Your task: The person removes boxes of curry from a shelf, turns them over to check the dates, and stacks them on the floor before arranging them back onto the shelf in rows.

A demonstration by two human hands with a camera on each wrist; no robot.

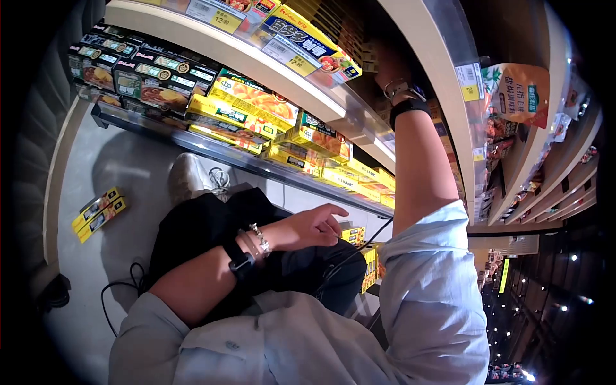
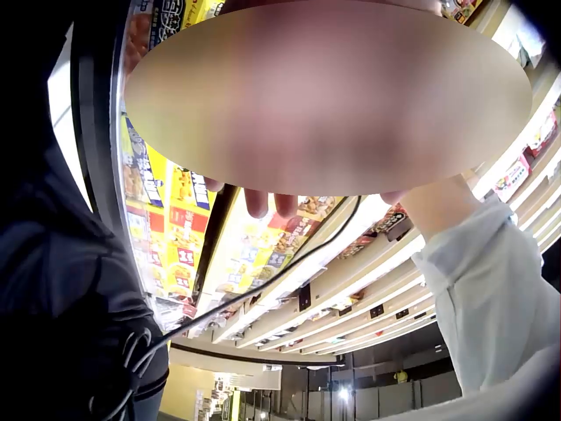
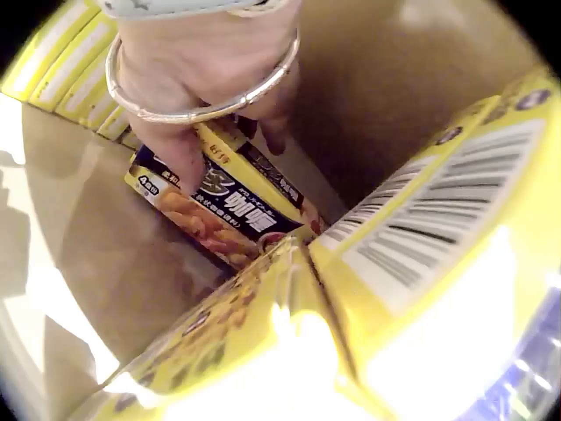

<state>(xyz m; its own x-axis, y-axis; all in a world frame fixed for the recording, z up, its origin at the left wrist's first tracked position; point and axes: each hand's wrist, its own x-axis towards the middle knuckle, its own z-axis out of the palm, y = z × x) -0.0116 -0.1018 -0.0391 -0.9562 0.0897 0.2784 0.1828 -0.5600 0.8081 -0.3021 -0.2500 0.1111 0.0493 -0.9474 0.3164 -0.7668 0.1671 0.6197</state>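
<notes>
Deep inside the upper shelf [image 1: 212, 48], my right hand [image 3: 206, 70] grips a yellow and dark-blue curry box [image 3: 219, 210]. The thumb lies on its printed front and the fingers curl over the far side. In the head view this hand is mostly hidden in the shelf's shadow, past the bracelet and black wristband [image 1: 410, 110]. My left hand [image 1: 308, 228] hovers over my lap, its fingers loosely bent with nothing in them. A large blur covers most of it in the left wrist view, where only some fingertips [image 2: 257, 203] show.
Upright yellow boxes [image 3: 421, 228] with barcodes stand close in front of the right hand. Black boxes [image 1: 154, 80] and yellow curry boxes [image 1: 250, 106] fill the lower shelf. Two yellow boxes [image 1: 99, 213] lie on the floor at left. A thin black cable [image 2: 289, 267] hangs by my lap.
</notes>
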